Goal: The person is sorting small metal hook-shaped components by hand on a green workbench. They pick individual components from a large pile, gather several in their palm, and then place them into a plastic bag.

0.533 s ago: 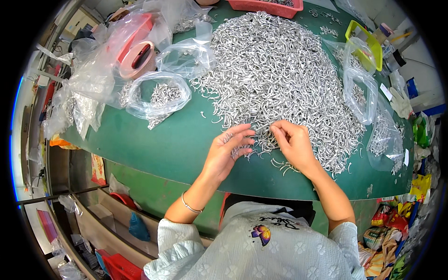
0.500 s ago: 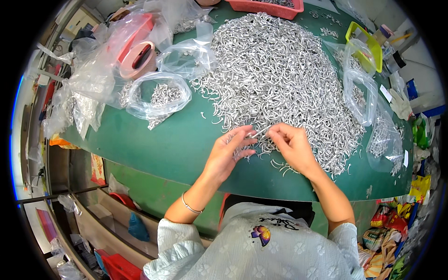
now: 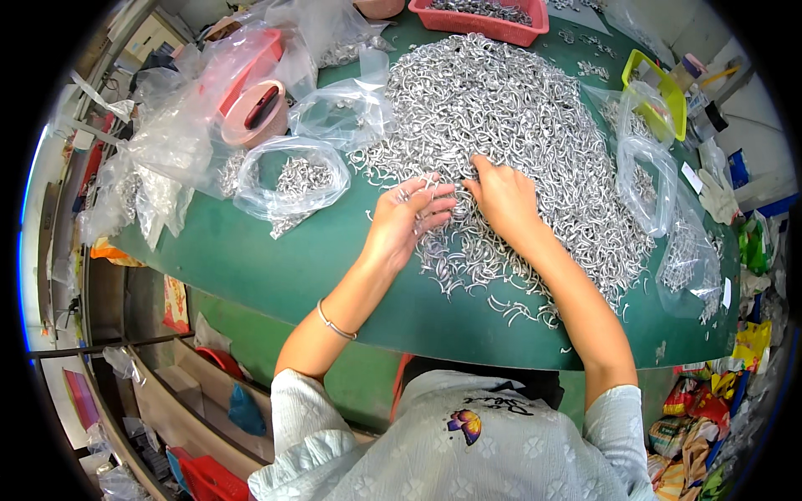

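Note:
A big heap of small, curved silver metal pieces (image 3: 568, 159) covers much of the green table (image 3: 251, 259). At its near left edge, my left hand (image 3: 401, 219) is turned partly palm up, with its fingers loosely bent around a few of the curved metal pieces. My right hand (image 3: 505, 200) lies palm down on the heap, just right of the left one. Its thumb and index fingertip are apart and touch the pieces; the other fingers are bent under and partly hidden. Loose pieces (image 3: 514, 311) lie scattered below the right hand.
Left of the heap stand clear plastic bags (image 3: 292, 179) with metal pieces and a pink bowl (image 3: 266, 134) holding a dark red phone-like object (image 3: 262, 107). A red basket (image 3: 493, 29) sits at the back. A yellow-green basket (image 3: 668, 96) and more bags (image 3: 685, 259) are at right.
Both hands have moved farther up the table. The right hand has left the left hand's fingertips and now reaches onto the heap. More loose pieces show near the table's front.

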Demonstrator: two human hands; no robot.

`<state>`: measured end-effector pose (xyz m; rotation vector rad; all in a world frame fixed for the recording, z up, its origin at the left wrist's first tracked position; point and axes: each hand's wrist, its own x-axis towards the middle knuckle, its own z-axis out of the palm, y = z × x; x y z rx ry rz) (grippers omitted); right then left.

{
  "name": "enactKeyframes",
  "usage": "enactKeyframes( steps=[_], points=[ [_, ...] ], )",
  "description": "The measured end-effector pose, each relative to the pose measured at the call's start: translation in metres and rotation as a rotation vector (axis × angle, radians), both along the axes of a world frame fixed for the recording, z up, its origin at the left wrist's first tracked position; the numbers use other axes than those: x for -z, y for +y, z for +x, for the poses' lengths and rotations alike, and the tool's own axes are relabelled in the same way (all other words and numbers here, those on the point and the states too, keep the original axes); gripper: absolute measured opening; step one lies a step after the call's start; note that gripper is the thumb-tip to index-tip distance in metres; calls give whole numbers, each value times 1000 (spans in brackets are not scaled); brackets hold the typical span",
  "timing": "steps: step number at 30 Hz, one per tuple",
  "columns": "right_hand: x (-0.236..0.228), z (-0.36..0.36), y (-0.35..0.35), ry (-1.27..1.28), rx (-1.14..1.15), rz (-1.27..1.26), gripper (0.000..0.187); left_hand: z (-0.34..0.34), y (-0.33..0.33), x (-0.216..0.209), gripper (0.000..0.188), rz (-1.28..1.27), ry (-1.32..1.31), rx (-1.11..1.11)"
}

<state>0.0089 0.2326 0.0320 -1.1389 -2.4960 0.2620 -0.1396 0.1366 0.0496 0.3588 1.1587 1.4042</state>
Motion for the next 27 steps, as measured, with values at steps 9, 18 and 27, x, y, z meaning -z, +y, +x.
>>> enactKeyframes(
  steps=[9, 18, 27],
  points=[
    [-5, 16, -5, 171, -49, -80, 21, -3, 29, 19, 17, -88, 49, 31],
    [-21, 35, -23, 125, -59, -234, 15, 11, 45, 5, 15, -92, 191, -83],
    [-26, 48, -32, 82, -101, -379, 10, 5, 37, 8, 10, -152, 186, -96]
  ],
)
